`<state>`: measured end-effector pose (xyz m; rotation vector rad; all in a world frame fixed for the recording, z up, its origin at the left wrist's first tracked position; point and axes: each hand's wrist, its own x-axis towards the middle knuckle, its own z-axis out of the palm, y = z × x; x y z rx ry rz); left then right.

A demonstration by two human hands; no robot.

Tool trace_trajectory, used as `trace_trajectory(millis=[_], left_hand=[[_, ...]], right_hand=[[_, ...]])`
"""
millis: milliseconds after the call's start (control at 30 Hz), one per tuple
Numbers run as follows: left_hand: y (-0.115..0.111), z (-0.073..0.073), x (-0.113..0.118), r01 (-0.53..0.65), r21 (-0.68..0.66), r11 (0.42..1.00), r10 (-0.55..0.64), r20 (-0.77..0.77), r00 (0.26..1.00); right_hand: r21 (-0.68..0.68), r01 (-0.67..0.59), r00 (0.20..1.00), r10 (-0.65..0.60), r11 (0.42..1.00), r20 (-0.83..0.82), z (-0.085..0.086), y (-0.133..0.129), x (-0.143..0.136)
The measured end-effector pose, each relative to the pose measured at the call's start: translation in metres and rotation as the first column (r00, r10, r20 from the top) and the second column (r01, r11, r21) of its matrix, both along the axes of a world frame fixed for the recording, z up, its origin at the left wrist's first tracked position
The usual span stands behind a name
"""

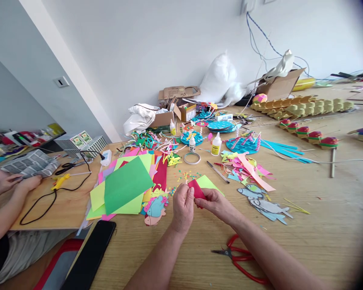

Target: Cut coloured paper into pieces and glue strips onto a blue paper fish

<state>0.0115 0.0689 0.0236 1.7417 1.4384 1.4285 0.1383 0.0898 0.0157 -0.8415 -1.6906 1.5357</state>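
A small piece of red paper (196,188) is pinched between my two hands above the middle of the table. My left hand (183,205) grips its left edge with thumb and fingers closed. From the right, my right hand (214,201) holds its lower right part. Behind them a light green sheet (210,184) lies on the wood, partly covered by my right hand. Red-handled scissors (240,257) rest below my right forearm, which hides part of the handles. Tiny paper bits (187,176) are scattered just beyond my hands.
Left of my hands lie stacked coloured sheets (128,185) and paper fish (155,209). Grey fish cutouts (268,205), paper scraps (248,169), a pen (218,172) and a glue bottle (215,145) sit to the right and behind. A co-worker's hands (18,183) are at far left, near a phone (92,253).
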Motion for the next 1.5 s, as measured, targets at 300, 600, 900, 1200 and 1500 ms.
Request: trace_trajectory(millis=[300,600,900,1200,1500], left_hand=[[-0.002,0.013,-0.009,-0.040,-0.025,0.999,0.042,0.105,0.994],[-0.006,0.023,-0.028,-0.122,0.007,0.992,0.118,0.214,0.970],[-0.020,0.027,-0.027,0.165,-0.046,0.985,-0.167,-0.035,0.985],[-0.019,0.034,-0.034,0.286,-0.103,0.953,-0.297,-0.121,0.947],[-0.023,0.034,-0.029,0.362,-0.113,0.925,-0.372,-0.089,0.924]], right_hand=[[0.044,0.025,0.998,-0.027,0.999,0.050,0.011,-0.004,-0.007],[0.026,-0.017,0.985,0.012,1.000,0.175,0.017,-0.017,-0.007],[0.255,0.176,0.965,-0.218,0.951,0.147,0.061,-0.013,-0.008],[0.257,0.143,0.967,-0.191,0.956,0.170,0.054,-0.013,-0.009],[0.362,0.205,0.926,-0.300,0.909,0.229,0.065,-0.020,-0.001]])
